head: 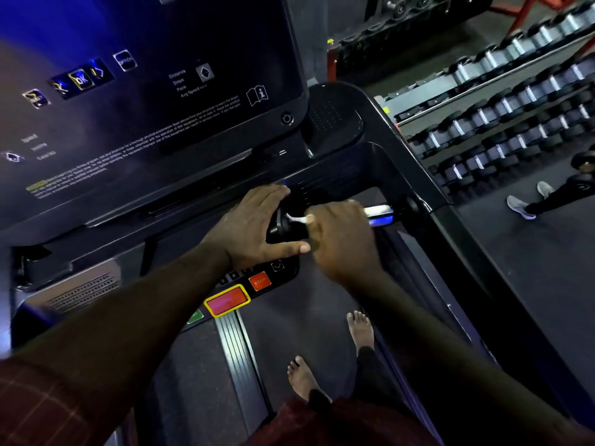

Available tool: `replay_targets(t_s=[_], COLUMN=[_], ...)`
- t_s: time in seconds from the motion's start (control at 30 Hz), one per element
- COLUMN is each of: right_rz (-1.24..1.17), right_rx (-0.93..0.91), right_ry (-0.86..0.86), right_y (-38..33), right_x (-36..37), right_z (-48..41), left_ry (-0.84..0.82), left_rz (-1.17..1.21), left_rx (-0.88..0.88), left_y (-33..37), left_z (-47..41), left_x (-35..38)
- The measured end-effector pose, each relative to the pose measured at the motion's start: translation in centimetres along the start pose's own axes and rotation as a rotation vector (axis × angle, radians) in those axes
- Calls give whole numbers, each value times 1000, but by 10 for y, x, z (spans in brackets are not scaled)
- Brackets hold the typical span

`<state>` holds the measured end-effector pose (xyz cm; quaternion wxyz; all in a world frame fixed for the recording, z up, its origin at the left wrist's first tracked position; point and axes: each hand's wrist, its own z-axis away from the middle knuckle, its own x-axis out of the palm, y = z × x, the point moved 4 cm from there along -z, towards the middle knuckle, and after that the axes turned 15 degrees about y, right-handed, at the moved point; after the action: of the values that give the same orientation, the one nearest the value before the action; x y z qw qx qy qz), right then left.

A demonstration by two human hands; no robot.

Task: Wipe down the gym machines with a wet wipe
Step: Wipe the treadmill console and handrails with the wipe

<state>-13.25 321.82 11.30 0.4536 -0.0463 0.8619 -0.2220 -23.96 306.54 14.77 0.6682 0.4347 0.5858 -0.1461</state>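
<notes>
Gym floor in dim light, with a dumbbell rack (499, 123) at two o'clock. A treadmill console (145, 123) fills ten o'clock, and the person stands barefoot on the belt. The wet wipe (301, 219) is at centre frame, pinched in the curled fingers of the right hand (341, 239), its white edge against the black handlebar grip (286, 230). The left hand (254, 226) lies at nine o'clock of the right, fingers straight over the grip and thumb extended beneath, steadying without closing. The hands nearly touch, and both forearms converge from six o'clock. Judgement: the grip is the part in hand. Good practice is to wrap the wipe fully round it, draw outward toward the silver sensor bar (378, 210) at three o'clock, and avoid pressing the stop button (259, 281) at six o'clock.
</notes>
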Motion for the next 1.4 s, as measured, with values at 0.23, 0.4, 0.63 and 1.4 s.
replay_targets(t_s=[0.23,0.4,0.63,1.4], right_rz=[-152,-108,-371,-1902], right_rx=[-224,50,841,1812], right_ry=[96,284,614,431], right_y=[-4,72,54,-11], right_x=[-2,-20,-4,27], right_z=[39,36,69,23], left_ry=[41,20,25,17], left_rz=[15,12,11,-8], left_rx=[36,18,19,32], left_y=[-1,-1,0,1], left_z=[0,-1,-1,-1], left_x=[0,-1,-3,-3])
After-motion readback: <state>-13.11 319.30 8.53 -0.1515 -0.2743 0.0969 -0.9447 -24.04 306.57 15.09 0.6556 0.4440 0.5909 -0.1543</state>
